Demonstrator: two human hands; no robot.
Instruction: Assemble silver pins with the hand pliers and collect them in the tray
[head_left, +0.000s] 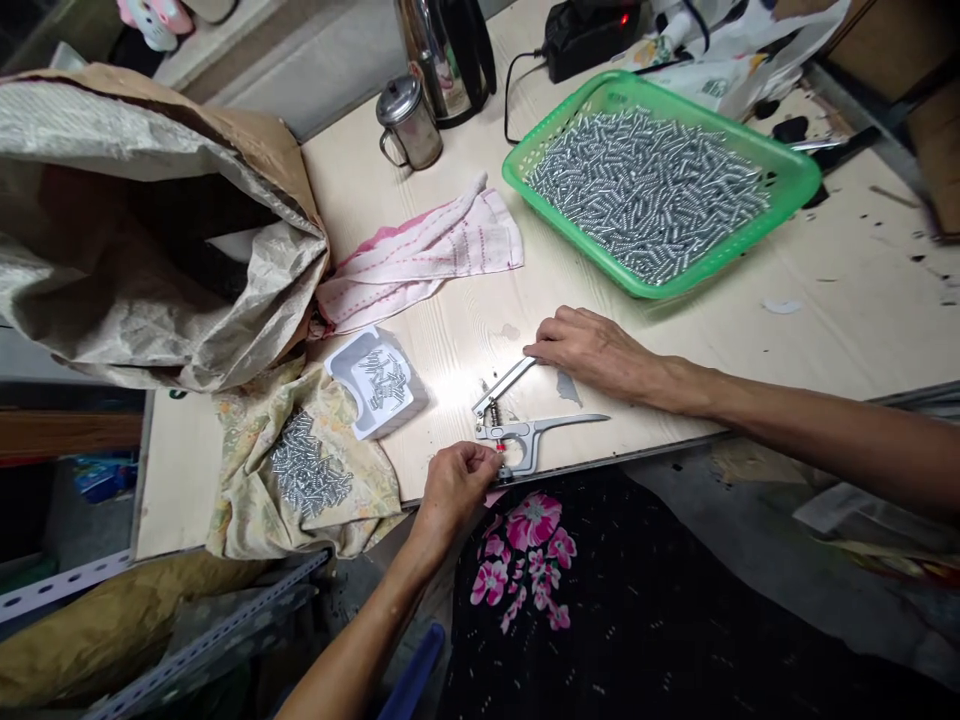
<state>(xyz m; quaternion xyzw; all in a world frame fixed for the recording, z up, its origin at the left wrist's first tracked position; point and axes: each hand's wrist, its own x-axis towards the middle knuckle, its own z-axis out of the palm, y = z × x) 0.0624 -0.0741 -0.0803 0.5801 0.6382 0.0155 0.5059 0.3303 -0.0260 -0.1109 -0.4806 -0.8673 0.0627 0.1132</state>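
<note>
A small grey hand press (528,436) stands at the table's front edge, with a raised lever and a red part low on its shaft. My right hand (581,345) is closed around the end of the lever. At the press's foot, my left hand (459,478) pinches beside the red part; whatever lies between its fingertips is too small to make out. Left of the press is a cut-open plastic container (358,385) with small metal pieces in it. A pile of similar shiny metal pieces (309,468) rests on a patterned yellowish cloth (240,440).
A green plastic basket (570,235) full of small metal springs or spiral pins stands at the back right. Behind are a pink-white towel (450,245), a lidded metal mug (411,125), a kettle (446,60) and a black adapter (589,40). A large open paper sack (277,150) occupies the left.
</note>
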